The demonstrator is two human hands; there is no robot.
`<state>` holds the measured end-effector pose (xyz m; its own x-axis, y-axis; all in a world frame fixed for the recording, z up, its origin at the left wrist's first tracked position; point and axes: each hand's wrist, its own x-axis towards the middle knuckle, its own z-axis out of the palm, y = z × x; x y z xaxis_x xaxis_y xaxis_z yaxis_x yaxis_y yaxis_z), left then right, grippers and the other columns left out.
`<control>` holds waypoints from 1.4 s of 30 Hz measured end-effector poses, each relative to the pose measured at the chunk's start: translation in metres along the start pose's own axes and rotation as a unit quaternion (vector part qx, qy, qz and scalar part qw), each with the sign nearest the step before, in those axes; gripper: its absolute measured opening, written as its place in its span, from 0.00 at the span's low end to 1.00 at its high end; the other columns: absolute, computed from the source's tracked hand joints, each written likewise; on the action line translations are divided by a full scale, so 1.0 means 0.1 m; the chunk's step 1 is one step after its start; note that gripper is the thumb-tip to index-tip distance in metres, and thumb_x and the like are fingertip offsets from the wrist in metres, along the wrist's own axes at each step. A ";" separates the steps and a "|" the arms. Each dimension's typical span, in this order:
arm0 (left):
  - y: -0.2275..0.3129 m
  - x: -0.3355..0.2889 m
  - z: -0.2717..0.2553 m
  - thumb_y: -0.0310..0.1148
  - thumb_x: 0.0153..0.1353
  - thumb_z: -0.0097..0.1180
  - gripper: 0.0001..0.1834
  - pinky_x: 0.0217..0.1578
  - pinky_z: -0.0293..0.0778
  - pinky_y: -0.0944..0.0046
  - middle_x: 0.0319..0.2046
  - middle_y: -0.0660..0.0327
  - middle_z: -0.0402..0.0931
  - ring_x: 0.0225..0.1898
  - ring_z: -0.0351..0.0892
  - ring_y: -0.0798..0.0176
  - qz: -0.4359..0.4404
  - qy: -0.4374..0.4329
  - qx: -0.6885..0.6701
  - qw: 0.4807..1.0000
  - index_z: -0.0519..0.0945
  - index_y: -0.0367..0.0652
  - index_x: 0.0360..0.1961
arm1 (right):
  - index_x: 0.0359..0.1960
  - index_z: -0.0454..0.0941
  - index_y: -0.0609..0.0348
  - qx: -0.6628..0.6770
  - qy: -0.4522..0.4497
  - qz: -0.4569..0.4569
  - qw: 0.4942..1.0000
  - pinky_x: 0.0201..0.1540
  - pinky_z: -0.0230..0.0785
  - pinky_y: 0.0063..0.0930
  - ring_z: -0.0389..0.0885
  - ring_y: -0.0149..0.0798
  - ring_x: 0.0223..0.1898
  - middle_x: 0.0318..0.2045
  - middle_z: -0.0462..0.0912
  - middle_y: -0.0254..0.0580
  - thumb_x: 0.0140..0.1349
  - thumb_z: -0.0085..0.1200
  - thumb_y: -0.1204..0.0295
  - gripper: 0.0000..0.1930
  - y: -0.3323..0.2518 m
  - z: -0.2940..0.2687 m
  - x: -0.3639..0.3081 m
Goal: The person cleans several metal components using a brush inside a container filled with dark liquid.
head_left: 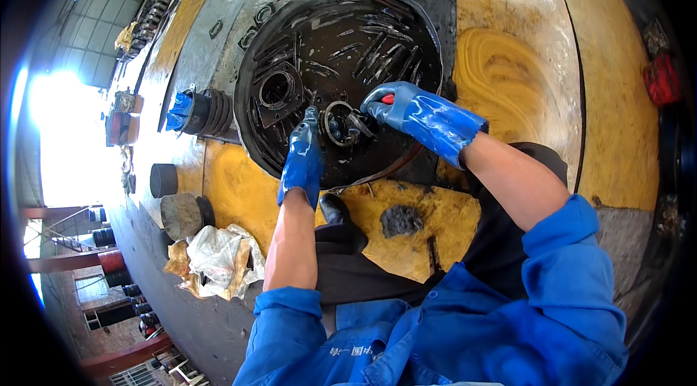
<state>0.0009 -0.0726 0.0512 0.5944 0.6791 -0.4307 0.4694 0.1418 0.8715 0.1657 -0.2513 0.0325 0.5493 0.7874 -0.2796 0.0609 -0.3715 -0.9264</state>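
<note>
Near us, our blue work-jacket sleeves (435, 328) hide much of the yellow-stained metal surface (508, 81) below. Our left hand (303, 157), in a blue rubber glove, lies with fingers together, its fingertips touching the dark greasy metal ring (338, 123) just beyond it. Our right hand (410, 112), gloved alike, is curled around a small red-tipped object (388, 99), mostly hidden in the grip, just right of the ring. The ring is round, black with oil, its details hard to make out. It sits inside a large round black tray (428, 59), scattered with dark metal parts. Further left, a crumpled white rag (218, 259) lies.
</note>
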 end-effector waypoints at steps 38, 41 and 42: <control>-0.61 0.32 -0.02 0.56 0.80 0.35 0.36 0.43 0.73 0.54 0.37 0.49 0.85 0.35 0.71 0.59 -0.011 -0.094 0.210 0.973 0.81 0.30 0.52 | 0.45 0.87 0.58 0.145 0.050 0.059 0.986 0.35 0.81 0.28 0.87 0.32 0.31 0.32 0.89 0.40 0.71 0.56 0.61 0.15 -0.08 0.35 -0.01; -0.49 0.27 0.06 0.56 0.80 0.35 0.35 0.42 0.73 0.56 0.34 0.50 0.84 0.34 0.71 0.59 -0.045 -0.073 0.159 0.983 0.82 0.31 0.49 | 0.46 0.86 0.58 0.059 0.032 0.051 0.996 0.35 0.79 0.25 0.87 0.29 0.35 0.36 0.89 0.37 0.72 0.54 0.68 0.11 -0.03 0.42 -0.07; -0.49 0.28 0.04 0.56 0.80 0.36 0.35 0.41 0.73 0.56 0.33 0.50 0.84 0.34 0.71 0.60 -0.056 -0.063 0.143 0.986 0.83 0.32 0.48 | 0.46 0.87 0.57 0.061 0.019 0.041 0.997 0.35 0.79 0.25 0.86 0.28 0.34 0.36 0.89 0.38 0.73 0.54 0.68 0.11 -0.05 0.46 -0.12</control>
<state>-0.0028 -0.0640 -0.0044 0.5961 0.5726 -0.5629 0.6918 -0.0105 0.7220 0.1206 -0.2360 0.0291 0.5803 0.7366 -0.3474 -0.0863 -0.3686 -0.9256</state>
